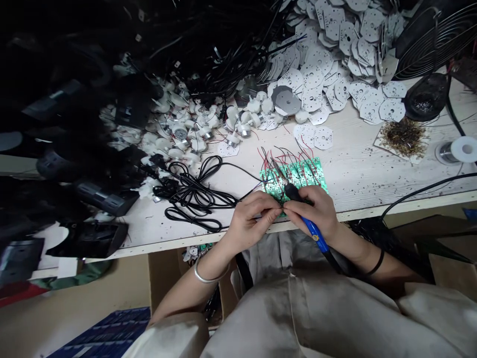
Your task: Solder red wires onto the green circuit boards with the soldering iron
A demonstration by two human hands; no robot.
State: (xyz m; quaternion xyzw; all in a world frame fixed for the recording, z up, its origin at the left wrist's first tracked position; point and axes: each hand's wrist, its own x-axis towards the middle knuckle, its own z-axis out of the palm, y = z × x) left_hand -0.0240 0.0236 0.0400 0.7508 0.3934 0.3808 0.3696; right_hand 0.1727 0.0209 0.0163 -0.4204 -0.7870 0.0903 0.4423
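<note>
My right hand (316,211) is closed around a soldering iron (314,233) with a blue and black handle, its metal tip pointing up and left over the green circuit boards (320,174). Thin red and black wires (285,155) stand up from these boards. My left hand (255,219) is closed in a pinch at the near edge of the boards, fingertips almost meeting those of my right hand. Whatever the left fingertips hold is too small to make out. A bundled black cable (203,196) lies left of the boards, one strand running behind my left hand.
White plastic parts with small motors (201,124) are heaped at the back left, beside dark housings (100,199). White plates (316,69) pile up behind. To the right are brown solder debris (404,139), a solder spool (456,150) and a black cord (421,191) crossing the table edge.
</note>
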